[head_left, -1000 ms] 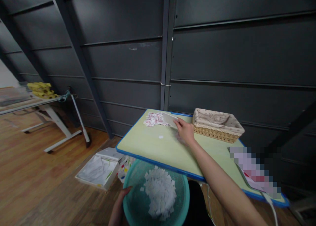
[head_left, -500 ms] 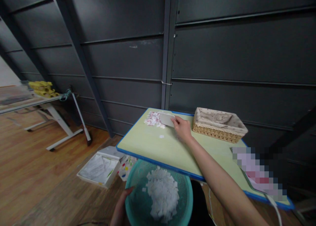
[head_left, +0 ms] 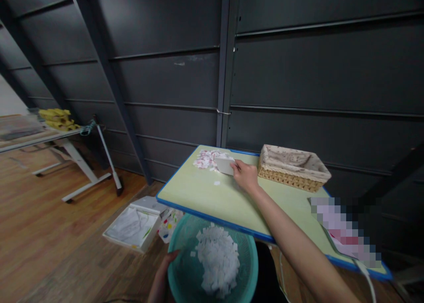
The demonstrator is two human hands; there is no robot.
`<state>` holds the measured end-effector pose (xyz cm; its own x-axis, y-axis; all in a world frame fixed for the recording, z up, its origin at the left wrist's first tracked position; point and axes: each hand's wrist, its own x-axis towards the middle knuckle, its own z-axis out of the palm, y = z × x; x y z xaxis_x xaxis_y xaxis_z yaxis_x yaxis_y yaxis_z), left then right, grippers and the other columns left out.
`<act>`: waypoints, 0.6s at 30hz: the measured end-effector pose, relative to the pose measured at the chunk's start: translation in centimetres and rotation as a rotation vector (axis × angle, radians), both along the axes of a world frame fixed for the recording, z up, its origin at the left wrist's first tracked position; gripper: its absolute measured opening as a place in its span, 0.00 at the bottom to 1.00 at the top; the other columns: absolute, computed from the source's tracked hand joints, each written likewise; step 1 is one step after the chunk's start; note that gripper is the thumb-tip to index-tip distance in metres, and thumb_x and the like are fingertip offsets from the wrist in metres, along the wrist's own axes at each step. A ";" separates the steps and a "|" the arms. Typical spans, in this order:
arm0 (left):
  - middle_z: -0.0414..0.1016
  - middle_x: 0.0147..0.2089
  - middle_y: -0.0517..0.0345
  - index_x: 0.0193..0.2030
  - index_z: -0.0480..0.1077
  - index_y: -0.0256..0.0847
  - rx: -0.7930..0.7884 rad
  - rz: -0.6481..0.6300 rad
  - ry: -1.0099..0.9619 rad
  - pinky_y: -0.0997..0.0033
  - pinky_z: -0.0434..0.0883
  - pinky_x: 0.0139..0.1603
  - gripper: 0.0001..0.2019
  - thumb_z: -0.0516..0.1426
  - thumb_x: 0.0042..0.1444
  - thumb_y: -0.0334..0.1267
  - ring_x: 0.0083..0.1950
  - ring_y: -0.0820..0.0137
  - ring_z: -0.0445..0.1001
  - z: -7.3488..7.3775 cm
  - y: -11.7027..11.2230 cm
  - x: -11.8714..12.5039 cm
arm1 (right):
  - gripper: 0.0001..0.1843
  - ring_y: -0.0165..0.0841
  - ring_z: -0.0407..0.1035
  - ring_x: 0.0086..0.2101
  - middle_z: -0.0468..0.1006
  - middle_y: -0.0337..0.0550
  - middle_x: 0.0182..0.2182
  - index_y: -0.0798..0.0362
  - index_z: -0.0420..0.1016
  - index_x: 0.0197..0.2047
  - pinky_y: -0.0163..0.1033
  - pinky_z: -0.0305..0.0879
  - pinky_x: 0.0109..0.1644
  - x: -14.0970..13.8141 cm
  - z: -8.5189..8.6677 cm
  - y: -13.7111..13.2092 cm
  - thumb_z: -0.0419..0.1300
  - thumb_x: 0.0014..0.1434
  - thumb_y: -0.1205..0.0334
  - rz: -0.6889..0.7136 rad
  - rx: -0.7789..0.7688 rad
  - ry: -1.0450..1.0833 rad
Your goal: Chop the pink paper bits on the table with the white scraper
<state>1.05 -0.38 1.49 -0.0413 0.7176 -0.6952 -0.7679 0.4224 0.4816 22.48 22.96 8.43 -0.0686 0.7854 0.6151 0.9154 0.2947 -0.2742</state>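
My right hand (head_left: 245, 175) grips a flat pale card-like scraper (head_left: 225, 165) by its right end, low over the table. The scraper's left side meets a heap of small white and pinkish pieces (head_left: 206, 159) at the table's far left corner. One white piece (head_left: 217, 183) lies apart, nearer to me. Below the table's front edge, my left hand (head_left: 168, 262) holds the left rim of a green plastic basket (head_left: 254, 267). Inside the basket sits a mound of small white square pieces (head_left: 218, 259). Most of my left fingers are hidden.
A fabric-lined wicker basket (head_left: 289, 181) stands at the right back of the pale green table (head_left: 188, 192). A blurred-out device with a white cable (head_left: 367, 276) lies at the right. On the floor is an open white box (head_left: 130, 228). A dark panelled wall (head_left: 165, 77) rises behind.
The scraper has shifted slightly right and toward me, away from part of the heap, and its tilt differs. My left hand and the green basket have stayed nearly still.
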 end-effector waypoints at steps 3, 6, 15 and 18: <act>0.84 0.32 0.46 0.64 0.58 0.28 0.013 -0.016 -0.037 0.49 0.68 0.53 0.34 0.59 0.52 0.40 0.42 0.50 0.80 -0.2 0.0 -0.2 | 0.18 0.37 0.74 0.32 0.82 0.49 0.32 0.55 0.78 0.43 0.35 0.55 0.33 0.3 0.1 0.1 0.50 0.63 0.56 -0.028 0.004 0.017; 0.84 0.31 0.49 0.62 0.62 0.30 0.045 -0.007 0.003 0.49 0.69 0.51 0.31 0.60 0.51 0.38 0.40 0.52 0.81 -0.4 -0.1 -0.2 | 0.18 0.37 0.73 0.31 0.82 0.49 0.33 0.55 0.78 0.44 0.36 0.55 0.33 0.5 0.1 0.3 0.50 0.63 0.57 -0.045 0.016 0.047; 0.84 0.29 0.49 0.58 0.65 0.28 0.036 0.009 0.069 0.51 0.71 0.49 0.27 0.59 0.51 0.37 0.38 0.53 0.81 -0.1 0.0 0.1 | 0.18 0.36 0.72 0.29 0.81 0.50 0.30 0.56 0.78 0.41 0.36 0.53 0.32 0.3 0.1 -0.1 0.50 0.62 0.57 -0.031 0.027 0.048; 0.84 0.30 0.49 0.58 0.65 0.28 0.045 0.006 0.034 0.51 0.71 0.48 0.28 0.59 0.51 0.38 0.38 0.52 0.81 -0.1 0.1 0.2 | 0.17 0.36 0.72 0.28 0.81 0.50 0.29 0.56 0.78 0.39 0.36 0.52 0.31 0.3 0.1 -0.2 0.50 0.62 0.57 -0.018 0.030 0.029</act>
<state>1.26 -0.31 1.44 -0.0693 0.7477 -0.6604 -0.7532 0.3949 0.5261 22.73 22.79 8.48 -0.0369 0.7675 0.6399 0.9125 0.2870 -0.2916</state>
